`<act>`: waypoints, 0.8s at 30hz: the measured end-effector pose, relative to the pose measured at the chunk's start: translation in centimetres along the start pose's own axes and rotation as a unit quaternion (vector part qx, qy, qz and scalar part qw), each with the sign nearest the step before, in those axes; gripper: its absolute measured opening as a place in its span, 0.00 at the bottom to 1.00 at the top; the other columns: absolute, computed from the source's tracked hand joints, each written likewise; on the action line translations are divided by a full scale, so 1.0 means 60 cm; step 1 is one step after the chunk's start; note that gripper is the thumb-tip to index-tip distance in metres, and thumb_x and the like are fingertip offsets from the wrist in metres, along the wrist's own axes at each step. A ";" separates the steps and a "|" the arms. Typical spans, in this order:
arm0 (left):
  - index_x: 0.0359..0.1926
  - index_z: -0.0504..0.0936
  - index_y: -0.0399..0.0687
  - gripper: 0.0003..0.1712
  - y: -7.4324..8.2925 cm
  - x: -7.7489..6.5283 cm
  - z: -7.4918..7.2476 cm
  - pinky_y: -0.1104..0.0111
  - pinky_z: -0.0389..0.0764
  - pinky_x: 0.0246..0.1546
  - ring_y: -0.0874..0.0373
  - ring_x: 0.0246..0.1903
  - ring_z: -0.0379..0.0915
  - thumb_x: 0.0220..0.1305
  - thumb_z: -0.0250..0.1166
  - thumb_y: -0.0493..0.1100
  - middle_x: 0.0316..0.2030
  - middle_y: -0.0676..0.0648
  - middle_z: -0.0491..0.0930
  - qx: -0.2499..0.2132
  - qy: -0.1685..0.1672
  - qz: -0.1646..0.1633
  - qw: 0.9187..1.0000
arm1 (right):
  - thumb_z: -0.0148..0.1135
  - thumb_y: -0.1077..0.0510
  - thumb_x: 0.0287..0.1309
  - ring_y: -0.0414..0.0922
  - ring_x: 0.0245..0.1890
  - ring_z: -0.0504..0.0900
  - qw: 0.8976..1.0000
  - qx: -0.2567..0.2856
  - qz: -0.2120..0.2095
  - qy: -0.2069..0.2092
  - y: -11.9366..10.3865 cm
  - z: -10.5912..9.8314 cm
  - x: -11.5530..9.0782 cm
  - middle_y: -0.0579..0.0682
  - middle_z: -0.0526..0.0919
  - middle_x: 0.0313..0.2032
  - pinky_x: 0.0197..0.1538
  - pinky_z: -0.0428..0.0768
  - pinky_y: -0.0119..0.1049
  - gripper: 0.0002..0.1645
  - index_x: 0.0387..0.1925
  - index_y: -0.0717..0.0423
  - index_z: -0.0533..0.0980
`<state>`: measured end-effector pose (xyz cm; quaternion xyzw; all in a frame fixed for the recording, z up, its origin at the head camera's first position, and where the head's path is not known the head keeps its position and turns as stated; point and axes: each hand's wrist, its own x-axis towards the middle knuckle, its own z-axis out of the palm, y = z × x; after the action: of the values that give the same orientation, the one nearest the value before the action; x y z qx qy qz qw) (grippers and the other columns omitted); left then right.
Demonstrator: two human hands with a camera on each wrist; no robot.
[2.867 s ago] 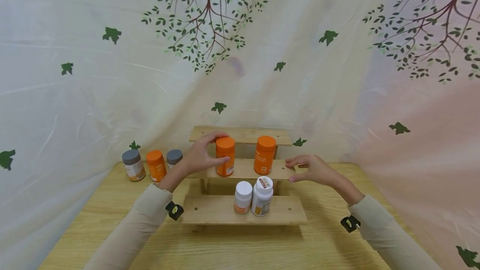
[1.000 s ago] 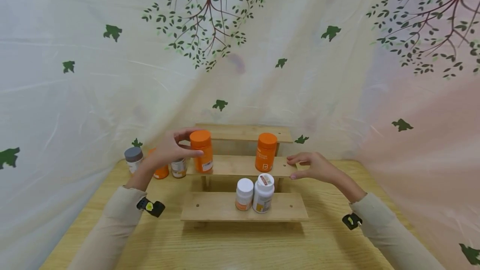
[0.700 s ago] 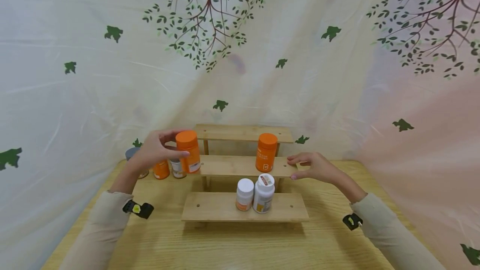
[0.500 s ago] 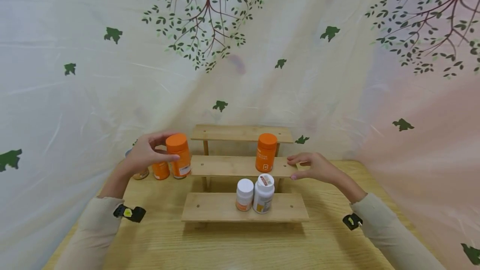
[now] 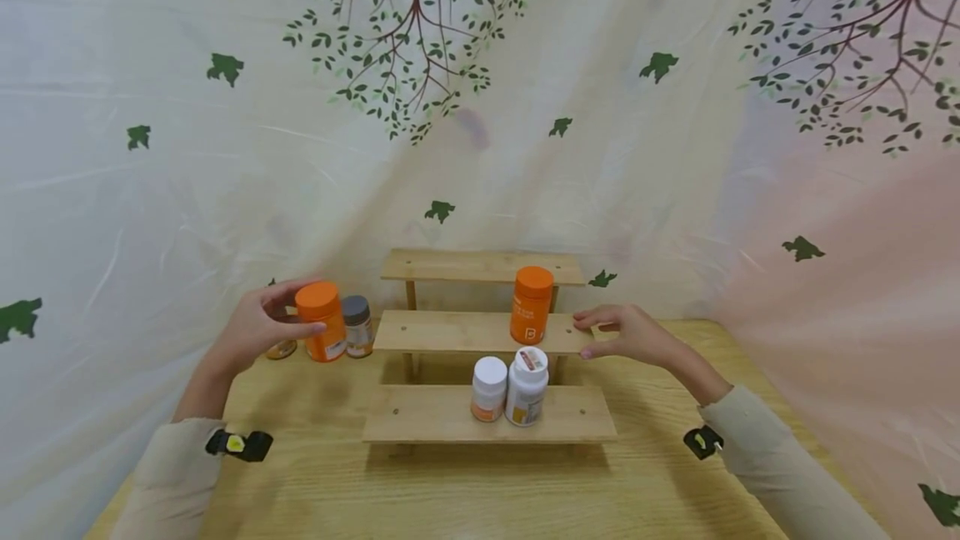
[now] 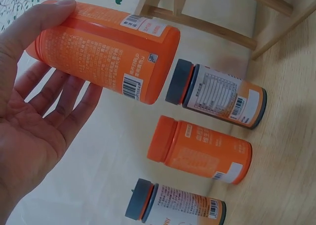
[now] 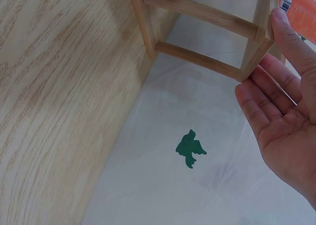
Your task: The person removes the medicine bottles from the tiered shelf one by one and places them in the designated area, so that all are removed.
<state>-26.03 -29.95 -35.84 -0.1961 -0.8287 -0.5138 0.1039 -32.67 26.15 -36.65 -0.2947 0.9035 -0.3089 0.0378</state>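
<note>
Toward the back left corner of the tabletop (image 5: pixel 480 494), the left hand (image 5: pixel 258 327) is pinching an orange bottle (image 5: pixel 321 319), holding it off the surface near a row of three bottles (image 6: pixel 202 150). The right hand (image 5: pixel 633 338) is gripping the right end of the middle shelf (image 5: pixel 450 332) of a wooden stand (image 5: pixel 480 266), thumb in front. A second orange bottle (image 5: pixel 532 307) is standing on that shelf; two white bottles (image 5: pixel 527 390) are sitting together on the bottom shelf (image 5: pixel 427 415).
</note>
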 end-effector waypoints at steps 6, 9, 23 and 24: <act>0.68 0.74 0.38 0.35 -0.022 -0.012 -0.002 0.75 0.86 0.44 0.69 0.44 0.85 0.61 0.74 0.36 0.49 0.68 0.82 0.005 0.024 -0.007 1.000 | 0.76 0.50 0.55 0.61 0.63 0.78 1.000 0.001 0.003 -0.005 0.001 0.000 -0.002 0.61 0.80 0.63 0.64 0.76 0.63 0.29 0.56 0.58 0.83; 0.69 0.74 0.39 0.36 -0.032 -0.017 -0.002 0.75 0.85 0.44 0.70 0.44 0.84 0.61 0.75 0.37 0.48 0.69 0.82 0.010 0.038 -0.015 0.999 | 0.76 0.48 0.55 0.61 0.63 0.78 1.000 -0.002 0.004 -0.005 0.002 -0.001 -0.004 0.61 0.80 0.63 0.64 0.77 0.62 0.30 0.56 0.58 0.83; 0.69 0.74 0.41 0.36 -0.066 -0.043 -0.001 0.84 0.78 0.48 0.73 0.46 0.77 0.61 0.74 0.36 0.48 0.71 0.79 0.036 0.122 -0.009 0.992 | 0.76 0.47 0.55 0.61 0.62 0.79 1.000 -0.010 0.009 -0.007 -0.002 -0.001 -0.001 0.61 0.80 0.63 0.64 0.77 0.62 0.30 0.56 0.57 0.83; 0.69 0.74 0.41 0.36 -0.069 -0.044 0.000 0.84 0.78 0.48 0.73 0.46 0.77 0.61 0.74 0.35 0.48 0.71 0.79 0.036 0.127 -0.006 0.991 | 0.76 0.47 0.56 0.61 0.63 0.79 1.000 -0.010 0.010 -0.007 -0.002 -0.001 -0.001 0.61 0.80 0.63 0.64 0.77 0.62 0.30 0.56 0.57 0.83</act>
<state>-25.45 -32.19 -40.19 -0.1202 -0.8282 -0.5047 0.2118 -32.60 26.12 -36.55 -0.2879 0.9092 -0.2976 0.0440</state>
